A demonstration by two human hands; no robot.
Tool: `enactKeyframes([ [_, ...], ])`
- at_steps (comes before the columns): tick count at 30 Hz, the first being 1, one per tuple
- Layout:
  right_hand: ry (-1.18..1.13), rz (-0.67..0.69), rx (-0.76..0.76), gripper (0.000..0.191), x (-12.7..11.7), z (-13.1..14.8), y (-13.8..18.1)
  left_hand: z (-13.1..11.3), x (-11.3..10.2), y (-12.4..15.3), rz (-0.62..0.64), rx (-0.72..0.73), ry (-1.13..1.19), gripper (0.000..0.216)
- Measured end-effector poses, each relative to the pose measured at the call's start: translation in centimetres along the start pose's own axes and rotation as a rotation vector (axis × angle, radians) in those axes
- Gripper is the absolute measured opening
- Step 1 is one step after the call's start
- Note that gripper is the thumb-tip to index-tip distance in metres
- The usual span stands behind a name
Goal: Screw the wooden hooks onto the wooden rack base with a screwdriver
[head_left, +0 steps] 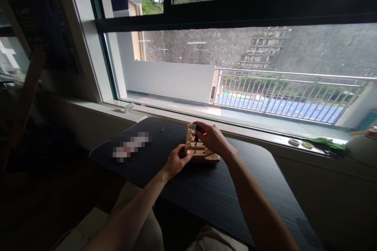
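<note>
A small slatted wooden piece (203, 152) with rounded upright ends stands on the dark table. Its near left corner is held by my left hand (176, 161), the thumb on the front edge and the fingers behind. My right hand (212, 138) grips the dark handle of a screwdriver (196, 138) from above. The screwdriver points down, upright, with its tip at a hole in the nearest slat. More dark holes show along that slat. A rough-edged wooden block (213, 160) lies beneath the piece.
The dark table (250, 188) stands against a window sill. A small dark screw-like bit (161, 130) and a blurred-out item (129, 147) lie left on it. Tape rolls (294, 142) and a green cloth (326, 145) rest on the sill at right.
</note>
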State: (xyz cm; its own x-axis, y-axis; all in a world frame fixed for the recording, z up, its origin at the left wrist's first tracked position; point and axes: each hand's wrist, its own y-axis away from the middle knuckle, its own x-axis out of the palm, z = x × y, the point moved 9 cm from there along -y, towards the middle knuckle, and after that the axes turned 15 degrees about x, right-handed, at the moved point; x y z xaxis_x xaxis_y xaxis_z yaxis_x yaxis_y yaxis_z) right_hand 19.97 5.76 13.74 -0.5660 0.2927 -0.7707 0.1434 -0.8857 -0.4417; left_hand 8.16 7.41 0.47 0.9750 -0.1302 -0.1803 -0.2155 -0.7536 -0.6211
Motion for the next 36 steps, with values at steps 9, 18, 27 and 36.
enactKeyframes([
  [9,0.000,-0.014,-0.005,0.032,-0.03,-0.05,-0.04,-0.15,-0.06,-0.01,-0.009,-0.002,-0.001,0.025],
  [18,-0.030,-0.013,-0.024,0.037,0.20,0.13,0.08,-0.26,0.02,-0.08,0.000,0.004,0.002,0.023],
  [27,-0.040,0.001,-0.006,0.037,0.77,-0.14,-0.19,-0.24,-0.04,-0.03,0.002,-0.012,0.008,0.023],
  [36,-0.012,-0.008,0.032,0.041,0.59,-0.40,-0.04,-0.24,-0.05,-0.03,-0.011,-0.012,0.007,0.024],
])
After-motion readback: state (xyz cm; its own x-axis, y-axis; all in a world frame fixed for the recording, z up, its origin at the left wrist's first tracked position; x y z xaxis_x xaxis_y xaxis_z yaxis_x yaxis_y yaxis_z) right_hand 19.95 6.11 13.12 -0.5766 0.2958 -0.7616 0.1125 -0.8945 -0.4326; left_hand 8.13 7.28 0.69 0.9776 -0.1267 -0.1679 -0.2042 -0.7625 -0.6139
